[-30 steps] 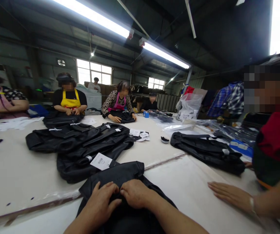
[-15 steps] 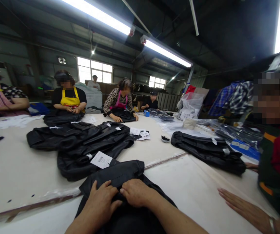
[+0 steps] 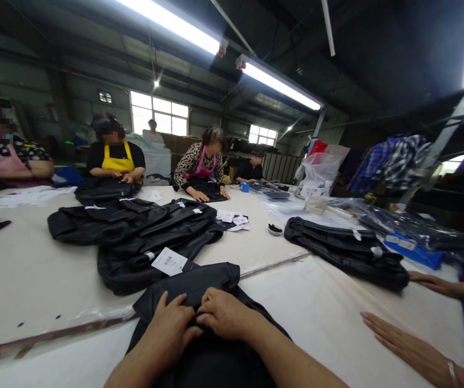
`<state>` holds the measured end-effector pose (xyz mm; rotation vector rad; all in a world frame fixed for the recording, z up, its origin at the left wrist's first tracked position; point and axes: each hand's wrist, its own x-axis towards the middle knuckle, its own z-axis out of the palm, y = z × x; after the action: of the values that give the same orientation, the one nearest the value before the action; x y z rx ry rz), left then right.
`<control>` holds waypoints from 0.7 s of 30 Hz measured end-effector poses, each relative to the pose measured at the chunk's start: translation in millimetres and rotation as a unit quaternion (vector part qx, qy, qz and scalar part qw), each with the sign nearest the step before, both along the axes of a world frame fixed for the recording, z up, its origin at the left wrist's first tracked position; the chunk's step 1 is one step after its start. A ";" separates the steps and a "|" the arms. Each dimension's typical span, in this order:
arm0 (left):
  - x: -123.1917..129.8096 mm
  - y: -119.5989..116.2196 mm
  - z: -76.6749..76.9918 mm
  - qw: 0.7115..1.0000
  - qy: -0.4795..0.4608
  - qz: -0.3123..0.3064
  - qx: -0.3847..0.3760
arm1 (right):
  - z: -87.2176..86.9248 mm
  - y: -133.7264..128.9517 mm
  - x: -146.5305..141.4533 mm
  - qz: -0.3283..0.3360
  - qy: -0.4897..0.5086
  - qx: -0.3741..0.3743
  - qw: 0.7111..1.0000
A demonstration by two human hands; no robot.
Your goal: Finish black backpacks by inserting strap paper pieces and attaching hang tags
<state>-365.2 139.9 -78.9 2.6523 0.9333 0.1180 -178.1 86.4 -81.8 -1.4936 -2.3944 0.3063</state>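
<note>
A black leather-like bag with small letters pressed into its upper flap lies on the table directly before me. My left hand grips it just below the flap, fingers bent on the flap and thumb turned inward. Close beside it, my right hand has its fingers curled on the same bag at the flap's lower edge. The fingertips of my right hand are partly hidden. A white barcode tag lies just beyond the bag's upper left corner.
Several black bags are piled beyond, left of centre. Another black bag lies to the right, beside a co-worker's hands. Loose tags, a small dish and a blue packet are on the table. Co-workers stand along the far side.
Both my hands keep their hold on the bag, with only slight finger movement. The co-worker at right has leaned out of view, leaving the arms visible.
</note>
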 end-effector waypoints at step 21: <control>-3.8 -0.1 0.1 1.000 0.011 -0.008 0.016 | -2.1 -1.8 0.9 -0.131 0.013 -0.076 0.988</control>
<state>-369.0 139.8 -78.8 2.6944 0.9253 0.1006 -177.2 84.6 -84.0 -1.8371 -2.1622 0.4516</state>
